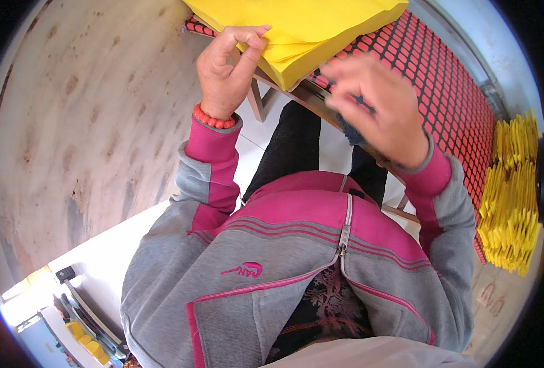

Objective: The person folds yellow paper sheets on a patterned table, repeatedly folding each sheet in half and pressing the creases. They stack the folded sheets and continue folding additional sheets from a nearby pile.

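Observation:
A thick stack of yellow sheets (321, 40) lies at the far side, with one corner pointing toward me. My left hand (226, 70), with a red bead bracelet on its wrist, is at the stack's left edge. Its thumb and index finger are pinched at the edge of a yellow sheet, and the top layers are slightly raised and creased there. To the right of the stack's near corner, my right hand (379, 104) hangs over the table edge, apart from the sheets. Its fingers are curled and smeared by motion, so whether they hold anything cannot be made out.
A red-and-black patterned cloth (431, 67) covers the table under the stack. Bundles of folded yellow pieces (511, 202) stand at the far right. A large wooden board (82, 135) fills the left side. The table's wooden frame (321, 101) runs just beyond my legs.

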